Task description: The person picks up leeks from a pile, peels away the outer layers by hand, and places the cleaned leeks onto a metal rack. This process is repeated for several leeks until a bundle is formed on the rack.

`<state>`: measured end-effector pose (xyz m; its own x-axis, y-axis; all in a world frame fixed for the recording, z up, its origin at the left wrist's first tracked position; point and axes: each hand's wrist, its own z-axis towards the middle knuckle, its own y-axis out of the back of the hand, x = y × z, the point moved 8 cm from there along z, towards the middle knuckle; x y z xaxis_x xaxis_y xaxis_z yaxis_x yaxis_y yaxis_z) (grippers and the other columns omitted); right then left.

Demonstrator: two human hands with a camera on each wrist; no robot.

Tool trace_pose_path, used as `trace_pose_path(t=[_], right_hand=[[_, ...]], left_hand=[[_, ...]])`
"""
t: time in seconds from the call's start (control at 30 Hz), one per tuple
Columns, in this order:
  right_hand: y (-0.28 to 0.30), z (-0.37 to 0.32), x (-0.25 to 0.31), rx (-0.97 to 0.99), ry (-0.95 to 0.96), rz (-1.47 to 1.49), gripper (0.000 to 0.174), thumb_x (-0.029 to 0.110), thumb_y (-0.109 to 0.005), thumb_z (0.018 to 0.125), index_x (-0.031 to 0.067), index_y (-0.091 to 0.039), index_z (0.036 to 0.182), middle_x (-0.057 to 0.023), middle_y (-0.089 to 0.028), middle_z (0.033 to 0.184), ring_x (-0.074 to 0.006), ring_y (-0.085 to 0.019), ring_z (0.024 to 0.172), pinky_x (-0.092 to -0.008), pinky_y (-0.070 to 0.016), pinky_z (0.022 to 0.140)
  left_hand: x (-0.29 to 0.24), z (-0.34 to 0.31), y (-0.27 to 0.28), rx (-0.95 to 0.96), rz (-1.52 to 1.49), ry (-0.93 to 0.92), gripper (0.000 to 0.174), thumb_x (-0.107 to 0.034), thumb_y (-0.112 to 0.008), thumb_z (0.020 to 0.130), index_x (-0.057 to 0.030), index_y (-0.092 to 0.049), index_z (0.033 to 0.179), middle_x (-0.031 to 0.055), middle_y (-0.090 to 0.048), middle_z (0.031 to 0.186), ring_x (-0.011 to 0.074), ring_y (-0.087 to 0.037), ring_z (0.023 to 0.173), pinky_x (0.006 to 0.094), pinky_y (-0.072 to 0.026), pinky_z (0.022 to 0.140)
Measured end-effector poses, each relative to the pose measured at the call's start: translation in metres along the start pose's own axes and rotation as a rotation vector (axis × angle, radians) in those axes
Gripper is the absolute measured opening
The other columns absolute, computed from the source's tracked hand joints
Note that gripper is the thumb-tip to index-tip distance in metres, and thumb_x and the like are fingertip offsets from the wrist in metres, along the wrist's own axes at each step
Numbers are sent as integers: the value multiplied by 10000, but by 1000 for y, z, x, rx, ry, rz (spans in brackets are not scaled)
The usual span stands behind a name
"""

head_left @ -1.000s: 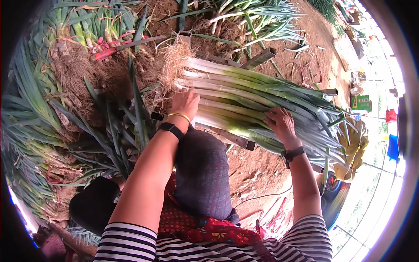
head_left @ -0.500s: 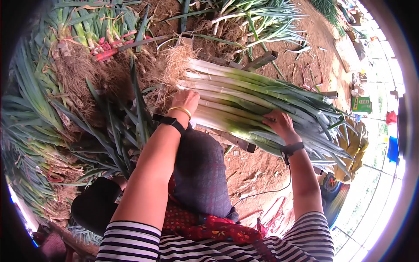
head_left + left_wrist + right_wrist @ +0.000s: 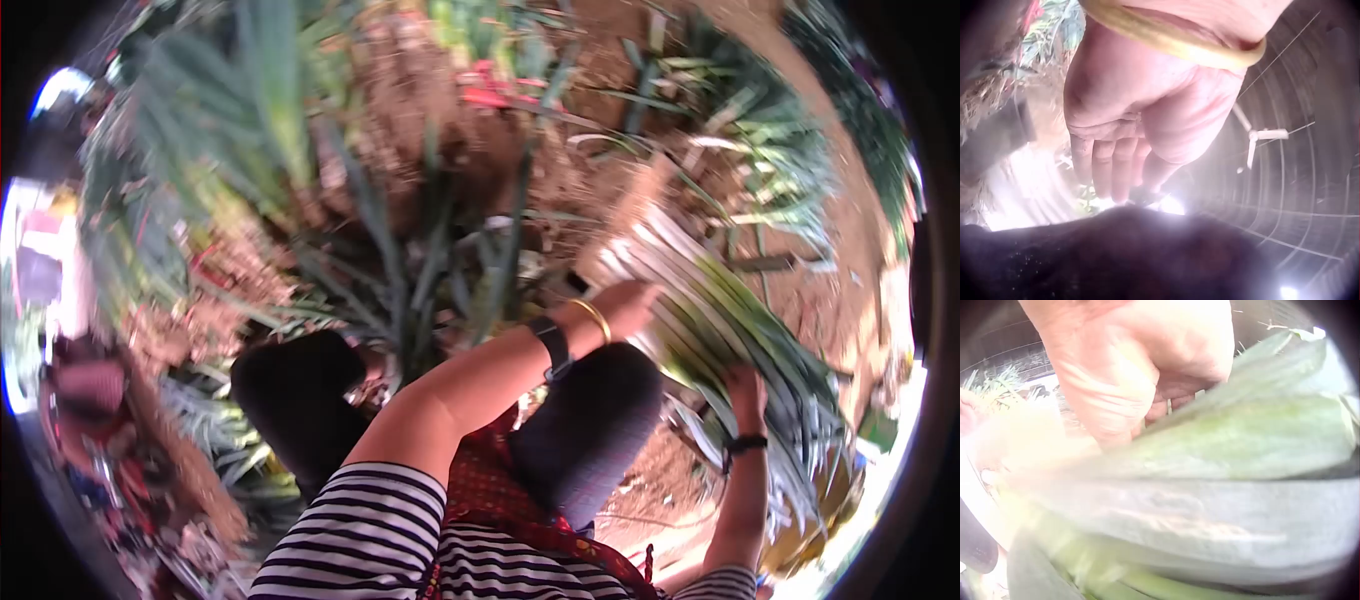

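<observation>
Leeks (image 3: 715, 300) lie side by side in a flat row, white stalks and roots at the upper left, green leaves at the lower right. My left hand (image 3: 622, 308), with a yellow bangle, is at the white stalks near the roots. In the left wrist view the left hand's (image 3: 1129, 119) fingers are relaxed and nearly straight. My right hand (image 3: 745, 395) touches the near edge of the green leaves. The right wrist view shows the right hand (image 3: 1141, 362) against broad leaves (image 3: 1222, 444), its fingers loosely bent and partly hidden. The head view is blurred.
Piles of leeks (image 3: 215, 120) lie at the left and top, and loose leeks (image 3: 785, 185) on the soil at the upper right. A bent knee (image 3: 600, 420) is just below my left hand. Red ties (image 3: 485, 88) show near the top.
The head view has swung left, so the leeks and both hands appear farther right and lower. The right hand now looks closer to the near edge of the leaves.
</observation>
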<state>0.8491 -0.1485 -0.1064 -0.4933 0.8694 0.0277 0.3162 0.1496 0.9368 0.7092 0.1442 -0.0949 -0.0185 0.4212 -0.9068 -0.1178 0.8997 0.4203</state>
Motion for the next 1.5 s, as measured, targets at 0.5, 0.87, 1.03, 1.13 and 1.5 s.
trace_pose_path(t=[0.5,0.87,1.03,1.13,1.5], right_hand=[[167,-61,219,-389,507,370,238,143,-490,922,-5,-604,1069,-150,-638,980,-239,-631,836,-324,-498,715],[229,-129,357,-365,670,-32,241,171,-496,921,4,-612,1050,-99,-644,888,-171,-619,702,-292,-496,609],[252,-166,405,-374,683,-67,215,141,-515,907,-15,-615,1016,-97,-629,846,-158,-580,685,-281,-456,605],[249,-200,446,-339,697,-219,234,118,-554,888,5,-634,1077,-159,-637,1049,-232,-628,826,-328,-498,733],[253,-187,455,-252,647,-293,286,133,-521,888,-42,-583,1106,-122,-628,1034,-223,-595,864,-322,-472,766]], left_hand=[[-61,-623,391,-1585,-355,57,270,-111,-572,857,-13,-570,1108,82,-635,924,169,-606,885,270,-490,746],[280,-842,48,-2036,-977,1142,393,-143,-664,760,-2,-569,1114,101,-624,894,175,-603,735,293,-471,569],[314,-816,62,-1790,-701,1257,363,-108,-662,735,48,-580,1052,131,-629,951,214,-601,800,314,-488,672],[347,-823,59,-1866,-717,1303,351,-119,-663,743,43,-549,1032,123,-614,954,209,-578,821,323,-469,685],[338,-809,144,-2297,-1331,543,652,-334,-675,785,-90,-398,1322,105,-578,1051,243,-565,853,310,-456,709]])
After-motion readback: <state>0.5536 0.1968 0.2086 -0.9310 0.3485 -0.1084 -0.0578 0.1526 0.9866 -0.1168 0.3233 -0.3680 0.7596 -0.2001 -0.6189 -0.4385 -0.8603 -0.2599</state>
